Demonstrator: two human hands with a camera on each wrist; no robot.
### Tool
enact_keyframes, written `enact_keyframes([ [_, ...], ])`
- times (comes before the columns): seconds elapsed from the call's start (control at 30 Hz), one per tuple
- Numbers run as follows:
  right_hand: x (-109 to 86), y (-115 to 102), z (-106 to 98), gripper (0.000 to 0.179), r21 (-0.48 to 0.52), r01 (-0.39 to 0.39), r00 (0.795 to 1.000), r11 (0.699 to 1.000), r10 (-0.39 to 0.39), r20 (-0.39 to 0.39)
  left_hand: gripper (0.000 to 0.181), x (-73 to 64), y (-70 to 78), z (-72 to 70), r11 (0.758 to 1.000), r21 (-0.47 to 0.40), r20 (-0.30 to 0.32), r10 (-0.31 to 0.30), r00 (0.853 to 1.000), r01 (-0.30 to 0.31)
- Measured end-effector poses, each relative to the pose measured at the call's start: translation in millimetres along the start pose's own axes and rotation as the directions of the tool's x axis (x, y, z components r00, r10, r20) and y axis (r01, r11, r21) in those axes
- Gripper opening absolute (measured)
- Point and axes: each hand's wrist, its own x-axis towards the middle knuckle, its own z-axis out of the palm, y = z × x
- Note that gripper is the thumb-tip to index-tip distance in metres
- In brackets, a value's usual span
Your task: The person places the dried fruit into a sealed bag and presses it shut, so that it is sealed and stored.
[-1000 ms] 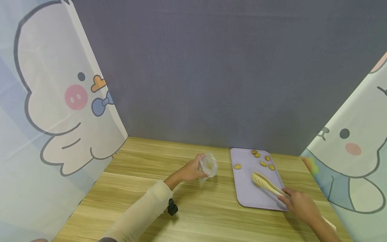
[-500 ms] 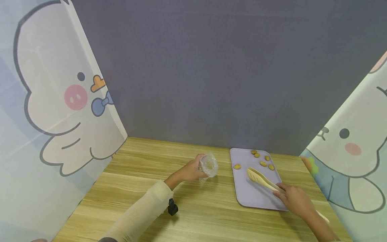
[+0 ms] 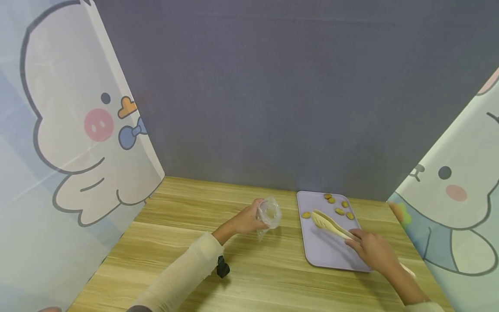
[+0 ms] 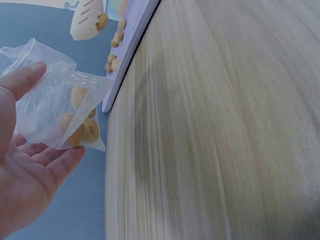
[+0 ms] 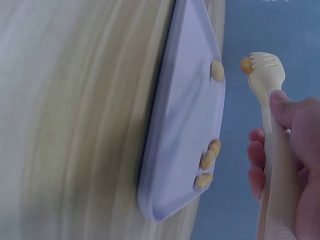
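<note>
My left hand (image 3: pixel 247 220) holds a clear plastic bag (image 3: pixel 270 213) by its upper part, with the mouth spread. In the left wrist view, several tan, rough-shelled nuts (image 4: pixel 89 131) lie in the bag's bottom, above the fingers. My right hand (image 3: pixel 375 250) grips cream-coloured tongs (image 3: pixel 331 226) with slotted heads. A single nut (image 5: pixel 246 65) is pinched at the tongs' tips, best seen in the right wrist view. The tongs hover above the lilac tray (image 3: pixel 325 255), where several more nuts (image 3: pixel 339 211) lie, mostly toward the back right.
The tray stands on the right part of the wood-grain table (image 3: pixel 187 197). A dark grey panel (image 3: pixel 253 95) rises behind the table. Cartoon-printed cloths flank both sides. A black device (image 3: pixel 222 267) sits at my left wrist.
My right hand has moved left and slightly away from me, bringing the tongs' tips across toward the tray's left side. My left hand and the bag have stayed in place.
</note>
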Motion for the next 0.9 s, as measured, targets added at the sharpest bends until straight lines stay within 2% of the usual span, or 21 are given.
enact_keyframes([
  [0.2,7.9,-8,-3,0.033,0.011,0.015,1.000,1.000,-0.015,-0.012,0.091,-0.1,1.3,-0.1,1.000,0.000,0.008,-0.009,1.000,0.009],
  [0.43,15.9,-16,-5,0.036,0.019,0.023,1.000,1.000,-0.023,0.011,0.091,-0.5,3.1,0.0,1.000,0.014,0.003,0.001,1.000,-0.001],
  [0.9,26.6,-29,-10,0.040,0.037,0.057,0.998,0.998,-0.056,-0.020,0.090,0.0,4.2,1.4,1.000,0.003,0.001,0.011,1.000,-0.011],
])
